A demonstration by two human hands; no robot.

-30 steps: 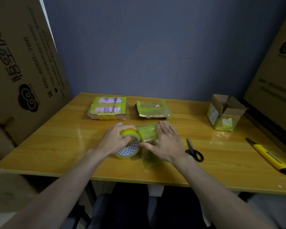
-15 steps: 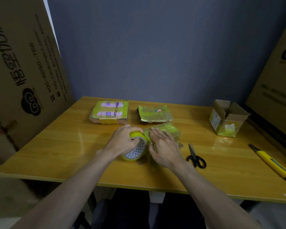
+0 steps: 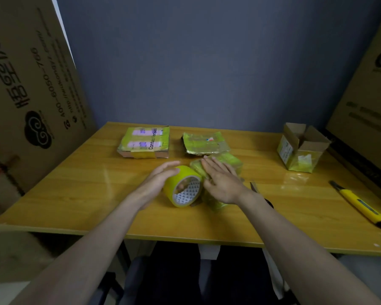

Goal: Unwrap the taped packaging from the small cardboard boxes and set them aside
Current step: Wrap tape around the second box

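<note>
wooden yellow table [image 3: 79, 194] against a blue-grey wall, big printed cardboard sheets leaning at both sides. the left hand [image 3: 157, 181] is flat against the far-left side of a roll of yellow tape [image 3: 183, 186], fingers straight and together, not curled round it, more bracing it than gripping. the roll sits on its edge, tilted, with the patterned inside of the core facing the camera. touching the roll's right side is a small package wrapped in yellow tape [image 3: 220, 165], and the right hand [image 3: 222, 183] lies flat on top of it, palm down, fingers stretched out and slightly spread, pressing rather than pinching. can't tell how much of the wrap has come loose under that hand.

just right of the right wrist, the blades of a pair of scissors [image 3: 254, 187] poke out, handles mostly hidden behind the forearm. just beyond the fingertips lies a flat crinkly taped packet [image 3: 205, 143], and left of that, beyond the left hand, a flat taped box with "contact lenses" printed on it [image 3: 144, 142]. well off to the right stands an opened small cardboard box [image 3: 301, 148], flaps up, yellow tape on its lower sides. further right, near the table edge, lies a yellow utility knife [image 3: 361, 205].
</note>
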